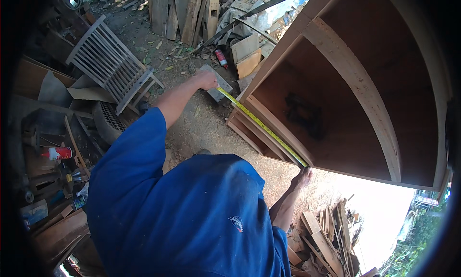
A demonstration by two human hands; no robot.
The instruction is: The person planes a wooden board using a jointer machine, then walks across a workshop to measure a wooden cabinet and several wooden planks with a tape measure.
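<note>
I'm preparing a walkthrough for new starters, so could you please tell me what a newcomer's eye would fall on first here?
Probably the yellow tape, stretched across the centre between the person's hands, the left hand at its upper end and the right hand at its lower end. The big wooden cabinet filling the upper right and the blue shirt at lower centre stand out too.

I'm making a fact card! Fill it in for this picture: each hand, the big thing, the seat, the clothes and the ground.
Left hand: closed on one end of a long, thin yellow measuring tape
Right hand: at the tape's other end; grip too small to see
Big thing: open brown wooden cabinet with a curved pale wooden strip
Seat: slatted grey wooden chair on the left
Clothes: blue short-sleeved shirt
Ground: brown dirt
</note>
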